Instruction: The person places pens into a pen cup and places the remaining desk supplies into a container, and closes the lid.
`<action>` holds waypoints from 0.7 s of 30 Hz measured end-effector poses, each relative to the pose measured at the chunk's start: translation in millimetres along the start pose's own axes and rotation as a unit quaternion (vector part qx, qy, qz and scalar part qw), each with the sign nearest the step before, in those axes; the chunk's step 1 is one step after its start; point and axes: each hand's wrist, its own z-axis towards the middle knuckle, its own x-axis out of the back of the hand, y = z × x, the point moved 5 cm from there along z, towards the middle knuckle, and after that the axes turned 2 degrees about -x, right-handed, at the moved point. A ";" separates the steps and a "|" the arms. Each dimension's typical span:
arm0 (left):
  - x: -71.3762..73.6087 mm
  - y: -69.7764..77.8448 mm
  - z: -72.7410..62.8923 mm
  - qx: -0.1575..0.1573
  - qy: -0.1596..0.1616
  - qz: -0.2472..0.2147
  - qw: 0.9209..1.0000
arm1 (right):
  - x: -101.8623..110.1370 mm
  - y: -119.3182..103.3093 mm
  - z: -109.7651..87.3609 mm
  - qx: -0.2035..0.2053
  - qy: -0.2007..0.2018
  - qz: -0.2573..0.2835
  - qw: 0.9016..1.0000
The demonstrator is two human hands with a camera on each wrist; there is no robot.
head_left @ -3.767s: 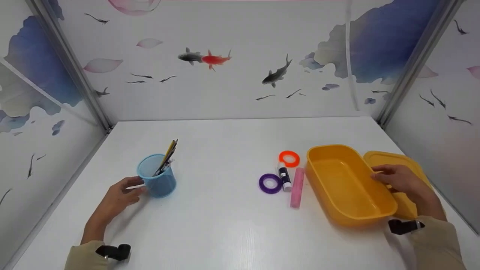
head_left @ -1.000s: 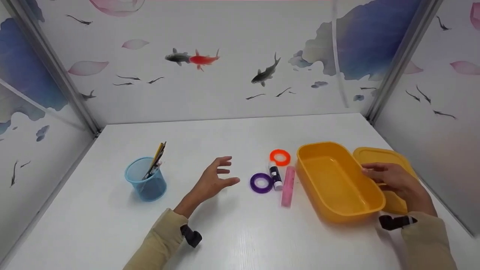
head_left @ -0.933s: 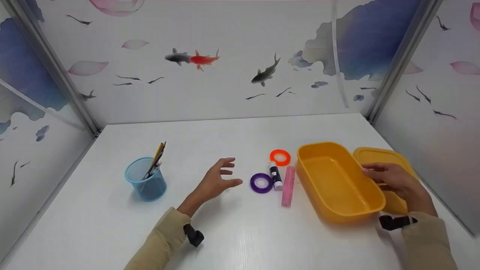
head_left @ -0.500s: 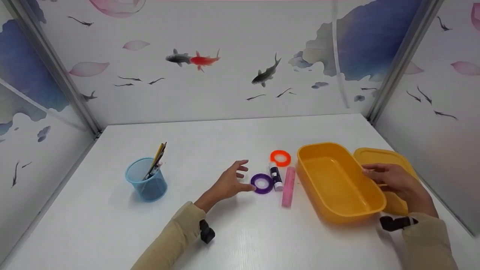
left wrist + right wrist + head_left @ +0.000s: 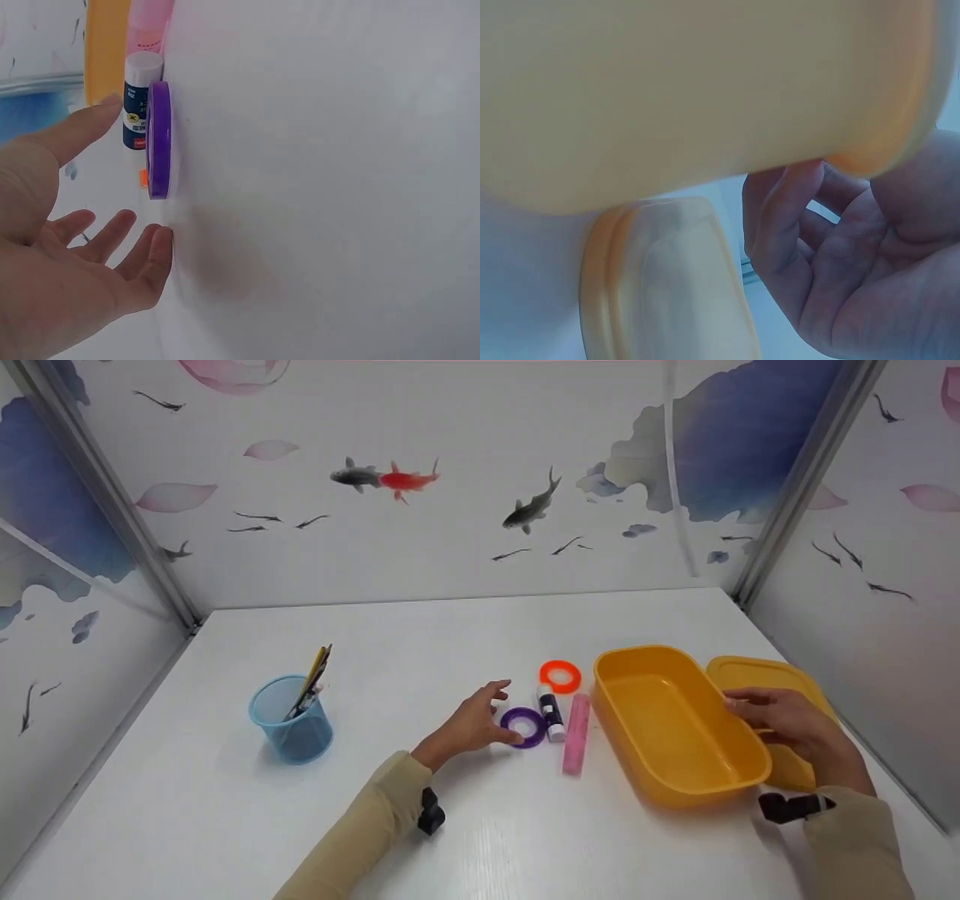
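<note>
My left hand (image 5: 472, 725) reaches over the table at a purple tape roll (image 5: 535, 742). In the left wrist view, thumb and fingers are spread apart, and the purple roll (image 5: 159, 142) lies ahead of them, ungripped. Just beyond it stands a glue stick (image 5: 551, 714) with a dark label, beside a pink cylinder (image 5: 577, 735) and an orange tape roll (image 5: 547, 668). My right hand (image 5: 799, 724) holds the right rim of a yellow plastic box (image 5: 660, 735). In the right wrist view, curled fingers (image 5: 776, 217) meet the box's edge; the thumb is partly hidden.
A yellow lid (image 5: 765, 669) lies right of the box, partly under the right hand. At the left stands a blue mesh pen cup (image 5: 296, 739) with pencils (image 5: 313, 679) in it. Printed panels (image 5: 465, 555) border the white table (image 5: 420, 652) at the back and sides.
My left hand has left the pen cup and moved right across the table to the purple tape roll. My right hand stays at the yellow box. The head view has shifted slightly.
</note>
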 end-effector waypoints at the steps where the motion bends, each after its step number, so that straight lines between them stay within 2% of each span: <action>1: -0.5 -0.1 0.5 -0.006 -0.001 0.004 1.000 | 0.2 0.0 0.1 -0.001 0.000 0.002 1.000; 5: -2.0 -1.7 1.8 -0.021 -0.003 0.021 1.000 | 1.0 0.1 1.4 -0.003 -0.003 0.010 1.000; 15: -6.9 -3.7 1.2 -0.035 -0.012 0.064 0.997 | -1.7 0.2 -0.3 -0.012 0.001 0.003 1.000; 21: -9.2 -2.4 0.2 -0.031 -0.004 0.069 0.997 | -1.6 0.2 -0.6 -0.012 0.000 0.013 1.000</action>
